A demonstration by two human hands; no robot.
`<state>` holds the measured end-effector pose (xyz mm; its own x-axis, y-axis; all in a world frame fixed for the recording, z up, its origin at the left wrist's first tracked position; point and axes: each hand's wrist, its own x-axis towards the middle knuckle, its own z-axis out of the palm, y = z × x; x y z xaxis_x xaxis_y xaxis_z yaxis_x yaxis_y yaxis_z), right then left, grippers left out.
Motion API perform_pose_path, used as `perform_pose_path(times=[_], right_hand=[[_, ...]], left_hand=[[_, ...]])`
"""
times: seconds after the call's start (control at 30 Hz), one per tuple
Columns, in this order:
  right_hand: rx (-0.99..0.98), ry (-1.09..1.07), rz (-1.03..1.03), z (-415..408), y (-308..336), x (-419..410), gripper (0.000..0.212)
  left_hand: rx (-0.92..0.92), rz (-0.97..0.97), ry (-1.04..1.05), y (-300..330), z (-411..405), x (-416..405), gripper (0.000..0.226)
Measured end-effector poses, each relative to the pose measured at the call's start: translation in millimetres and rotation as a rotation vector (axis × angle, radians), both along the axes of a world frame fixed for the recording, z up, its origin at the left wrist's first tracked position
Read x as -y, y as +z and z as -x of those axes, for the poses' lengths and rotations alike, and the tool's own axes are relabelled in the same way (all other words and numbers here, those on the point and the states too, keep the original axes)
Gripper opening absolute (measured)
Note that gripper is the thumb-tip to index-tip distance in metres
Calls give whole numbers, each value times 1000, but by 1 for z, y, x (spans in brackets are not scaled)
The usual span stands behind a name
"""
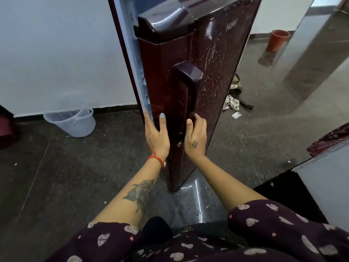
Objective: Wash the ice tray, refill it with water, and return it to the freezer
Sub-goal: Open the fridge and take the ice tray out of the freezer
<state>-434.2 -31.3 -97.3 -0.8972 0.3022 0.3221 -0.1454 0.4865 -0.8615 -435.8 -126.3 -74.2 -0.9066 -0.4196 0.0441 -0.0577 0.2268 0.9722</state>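
A dark maroon fridge door [213, 59] stands slightly ajar in front of me, with a strip of pale blue interior showing along its left edge. My left hand [155, 134] rests on the door's left edge, fingers straight, thumb lying on the front face. My right hand [196, 136] grips the lower end of the door's dark vertical handle [187, 86], fingers curled round it. The ice tray is not in view.
A translucent plastic bucket [72, 121] lies by the white wall at the left. An orange bucket [277, 40] stands far right beside a steel cabinet [317, 59]. Rags [231, 104] lie on the dark stone floor behind the door. A dark counter corner [309, 178] juts in at the right.
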Motion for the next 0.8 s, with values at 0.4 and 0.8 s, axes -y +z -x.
perform_pose_path(times=[0.4,0.8], right_hand=[[-164,-13,-343,-84,-39,-23,59],[-148,1,-268,-99,-20,-64,61]], left_hand=[[-85,101,-187,-3,-48,-29,54],[-138,301,-278,-4,-72,-75,52]])
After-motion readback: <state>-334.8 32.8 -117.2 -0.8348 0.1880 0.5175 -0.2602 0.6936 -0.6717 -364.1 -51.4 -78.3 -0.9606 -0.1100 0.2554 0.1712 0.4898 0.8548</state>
